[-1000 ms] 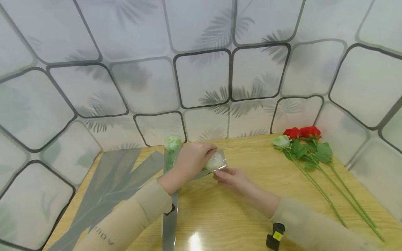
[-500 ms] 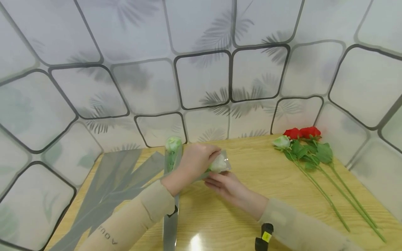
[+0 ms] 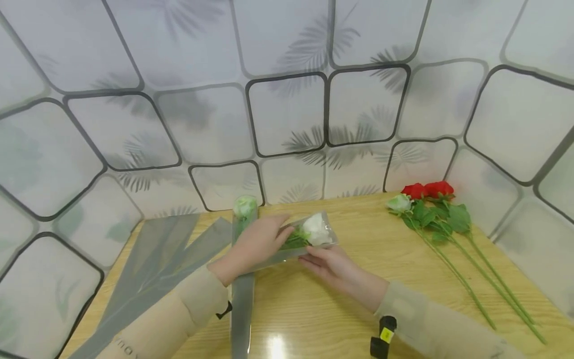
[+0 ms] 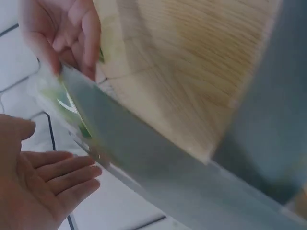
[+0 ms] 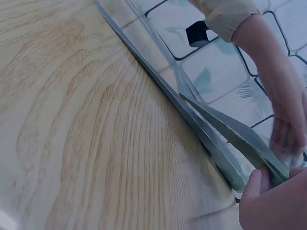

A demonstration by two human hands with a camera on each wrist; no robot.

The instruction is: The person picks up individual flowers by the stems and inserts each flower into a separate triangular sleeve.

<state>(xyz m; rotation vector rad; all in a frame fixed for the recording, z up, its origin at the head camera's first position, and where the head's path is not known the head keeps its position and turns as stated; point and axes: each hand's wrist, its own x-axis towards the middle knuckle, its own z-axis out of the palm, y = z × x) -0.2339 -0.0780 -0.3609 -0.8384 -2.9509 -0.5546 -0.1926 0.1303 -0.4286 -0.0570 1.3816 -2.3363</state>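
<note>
A white rose (image 3: 315, 228) with green leaves lies inside a grey-edged clear flower sleeve (image 3: 280, 257), its bloom near the mouth. My right hand (image 3: 334, 269) pinches the sleeve's near edge just below the bloom, thumb on top; the pinch also shows in the right wrist view. Beside the sleeve's far side is my left hand (image 3: 255, 244), its fingers extended and the palm bare in the left wrist view (image 4: 53, 191). Under the left forearm, a second sleeve (image 3: 242, 309) lies lengthwise with a pale green rose (image 3: 244, 207) at its far end.
Several flat grey sleeves (image 3: 157, 259) overlap on the table's left side. At the right lie two red roses (image 3: 438, 189) and a greenish-white rose (image 3: 400, 203), stems toward me. Patterned panels (image 3: 287, 114) stand along the back and sides of the wooden table (image 3: 305, 319).
My left hand has moved left off the sleeve's mouth and its fingers have straightened, showing more of the white rose. The right hand shifted leftward along the edge, then slightly right.
</note>
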